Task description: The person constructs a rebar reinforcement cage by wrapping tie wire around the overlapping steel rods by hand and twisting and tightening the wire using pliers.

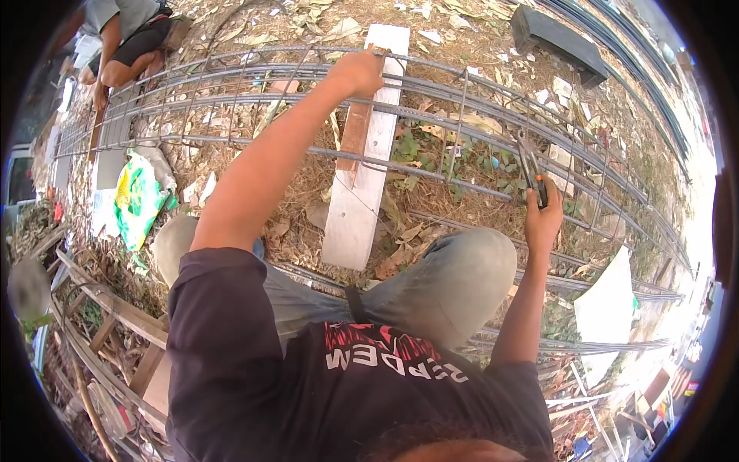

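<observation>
A long cage of steel reinforcing bars with wire-like stirrups stretches across the view in front of my knees. My left hand is closed round the upper end of a brown wooden strip at the cage's far bars; its fingertips are partly hidden. Beneath the strip and bars lies a whitish plank. My right hand grips pliers with black and orange handles, their jaws pointing away from me at the near bars. Whether the jaws bite on anything is too small to tell.
Another person crouches at the far left end of the cage. A dark rectangular beam lies at the upper right, near more long bars. A green-yellow plastic bag and a wooden frame are on the left.
</observation>
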{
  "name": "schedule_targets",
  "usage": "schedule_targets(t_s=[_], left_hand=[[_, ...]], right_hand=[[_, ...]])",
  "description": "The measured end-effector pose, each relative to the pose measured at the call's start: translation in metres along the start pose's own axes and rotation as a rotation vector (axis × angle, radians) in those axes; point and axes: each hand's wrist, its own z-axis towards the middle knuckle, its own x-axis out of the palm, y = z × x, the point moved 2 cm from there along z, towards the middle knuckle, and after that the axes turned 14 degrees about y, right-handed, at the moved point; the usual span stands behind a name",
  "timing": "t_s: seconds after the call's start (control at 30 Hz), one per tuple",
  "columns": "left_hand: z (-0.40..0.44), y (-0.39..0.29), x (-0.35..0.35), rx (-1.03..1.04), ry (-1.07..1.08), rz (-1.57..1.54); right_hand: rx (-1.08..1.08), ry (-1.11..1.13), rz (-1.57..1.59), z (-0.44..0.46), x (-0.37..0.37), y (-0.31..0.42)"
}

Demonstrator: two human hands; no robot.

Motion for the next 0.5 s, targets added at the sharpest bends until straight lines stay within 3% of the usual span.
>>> schedule_targets(t_s=[0.13, 0.23, 0.5], left_hand=[[-0.001, -0.004, 0.005, 0.122, -0.003, -0.001], [0.000, -0.010, 0.000, 0.061, 0.176, -0.201], [0.007, -0.009, -0.014, 0.070, 0.379, -0.187]], right_hand=[[-0.031, -0.015, -0.023, 0.003, 0.004, -0.003], [-0.024, -0.004, -0.031, 0.002, 0.005, -0.002], [0.092, -0.046, -0.034, -0.004, 0.001, 0.001]])
